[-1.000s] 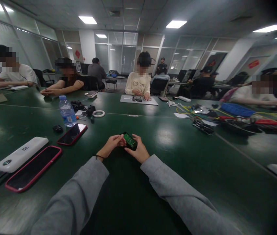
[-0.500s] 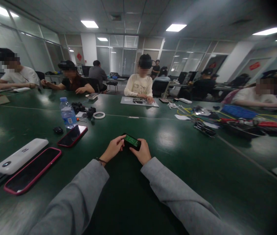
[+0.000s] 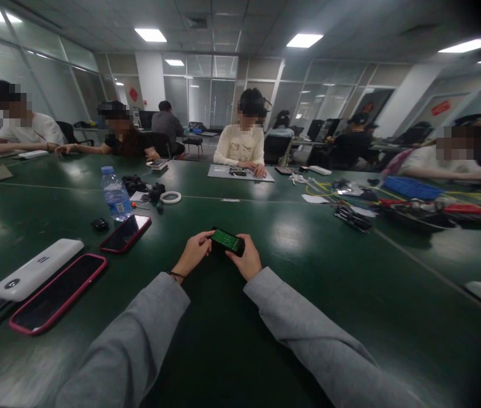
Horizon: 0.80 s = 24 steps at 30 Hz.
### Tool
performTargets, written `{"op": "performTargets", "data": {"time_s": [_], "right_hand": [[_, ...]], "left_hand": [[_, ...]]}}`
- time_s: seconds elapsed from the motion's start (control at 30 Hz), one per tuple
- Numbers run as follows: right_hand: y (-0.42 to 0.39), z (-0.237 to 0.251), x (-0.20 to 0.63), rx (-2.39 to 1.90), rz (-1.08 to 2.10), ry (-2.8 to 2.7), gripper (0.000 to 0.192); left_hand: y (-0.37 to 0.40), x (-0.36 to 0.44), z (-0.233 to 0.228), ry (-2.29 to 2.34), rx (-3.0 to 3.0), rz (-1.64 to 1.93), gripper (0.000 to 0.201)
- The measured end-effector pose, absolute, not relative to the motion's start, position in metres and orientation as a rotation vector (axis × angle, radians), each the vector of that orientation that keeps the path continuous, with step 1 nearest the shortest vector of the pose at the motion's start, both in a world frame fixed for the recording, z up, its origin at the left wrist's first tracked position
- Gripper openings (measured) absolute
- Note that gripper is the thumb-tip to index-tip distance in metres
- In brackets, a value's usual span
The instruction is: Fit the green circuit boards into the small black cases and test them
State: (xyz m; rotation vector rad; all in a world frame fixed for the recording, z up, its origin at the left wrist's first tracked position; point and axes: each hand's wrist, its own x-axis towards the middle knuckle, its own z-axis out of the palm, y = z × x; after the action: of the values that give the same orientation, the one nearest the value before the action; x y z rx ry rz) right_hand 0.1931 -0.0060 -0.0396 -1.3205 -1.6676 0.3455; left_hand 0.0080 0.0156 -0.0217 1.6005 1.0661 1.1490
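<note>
Left hand (image 3: 193, 253) and right hand (image 3: 247, 261) gripping green circuit board (image 3: 227, 240)

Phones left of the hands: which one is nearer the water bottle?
The smaller red-edged phone, lying just below the bottle. The bigger pink-edged phone lies nearer the camera, beside the white power bank.

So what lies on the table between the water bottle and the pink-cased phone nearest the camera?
In the head view, between the water bottle and the pink-cased phone lie a red-cased phone, a small black object and a white power bank.
</note>
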Motion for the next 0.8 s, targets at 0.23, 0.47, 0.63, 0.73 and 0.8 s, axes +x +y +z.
{"op": "performTargets", "data": {"time_s": [0.23,0.47,0.63,0.73,0.8], "right_hand": [[-0.009,-0.033,0.19,-1.243,0.303,-1.563,0.05],[0.002,-0.04,0.193,-1.194,0.471,-1.261,0.064],[0.012,-0.046,0.199,-1.156,0.616,-1.159,0.065],[0.015,-0.048,0.202,-1.094,0.728,-1.17,0.068],[0.015,-0.048,0.204,-1.092,0.745,-1.183,0.069]], "left_hand": [[0.015,0.007,-0.021,1.073,1.615,1.163,0.042],[0.01,0.01,-0.019,1.127,1.759,1.093,0.04],[0.001,0.011,-0.013,1.165,1.955,1.073,0.042],[-0.001,0.011,-0.012,1.186,1.995,1.066,0.042],[-0.002,0.01,-0.013,1.204,2.011,1.063,0.042]]}}
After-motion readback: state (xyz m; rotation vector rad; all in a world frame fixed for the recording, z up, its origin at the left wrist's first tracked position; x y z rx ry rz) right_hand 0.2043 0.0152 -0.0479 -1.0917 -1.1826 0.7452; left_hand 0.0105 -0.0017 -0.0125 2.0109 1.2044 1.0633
